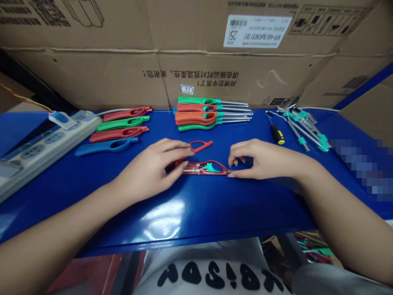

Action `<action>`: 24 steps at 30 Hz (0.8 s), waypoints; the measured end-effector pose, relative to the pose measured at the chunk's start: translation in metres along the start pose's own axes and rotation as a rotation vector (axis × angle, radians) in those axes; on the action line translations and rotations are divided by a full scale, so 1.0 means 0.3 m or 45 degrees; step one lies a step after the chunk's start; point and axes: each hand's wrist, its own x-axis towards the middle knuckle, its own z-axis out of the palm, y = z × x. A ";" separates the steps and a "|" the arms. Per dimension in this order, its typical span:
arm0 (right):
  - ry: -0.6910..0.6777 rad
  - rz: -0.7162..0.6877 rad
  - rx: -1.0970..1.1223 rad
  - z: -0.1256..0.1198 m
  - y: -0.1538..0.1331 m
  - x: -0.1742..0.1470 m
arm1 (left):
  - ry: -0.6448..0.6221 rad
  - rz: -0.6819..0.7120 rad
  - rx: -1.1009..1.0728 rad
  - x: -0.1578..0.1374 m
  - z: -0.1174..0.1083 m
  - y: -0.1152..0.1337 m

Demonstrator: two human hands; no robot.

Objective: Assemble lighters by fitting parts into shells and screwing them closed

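In front of me on the blue table lies an opened red lighter casing (204, 172), its inner parts and a teal trigger showing. My left hand (159, 164) has thumb and fingers closed around its handle end, which the hand partly hides. Beside the left fingertips is another red casing half (202, 146) with a looped end; whether the fingers also hold it I cannot tell. My right hand (254, 159) is curled at the narrow right end of the opened casing, thumb and fingertips on that tip.
Assembled lighters (196, 119) with metal tubes are stacked behind the hands. Several coloured casings (119, 134) lie left, beside a white power strip (46, 145). A yellow-black screwdriver (278, 134) and metal tubes with teal triggers (307, 127) lie right. A cardboard box (123, 78) stands behind.
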 end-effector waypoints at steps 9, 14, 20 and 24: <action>-0.051 0.011 0.056 0.012 0.010 0.003 | -0.216 -0.281 0.098 -0.003 -0.006 -0.094; -0.047 0.049 0.033 0.008 0.009 0.001 | -0.225 -0.356 -0.041 -0.006 -0.002 -0.106; -0.049 0.058 0.032 0.013 0.015 0.006 | -0.239 -0.520 -0.122 -0.008 0.005 -0.122; -0.035 0.061 -0.005 0.015 0.017 0.008 | -0.263 -0.594 -0.172 -0.006 0.006 -0.117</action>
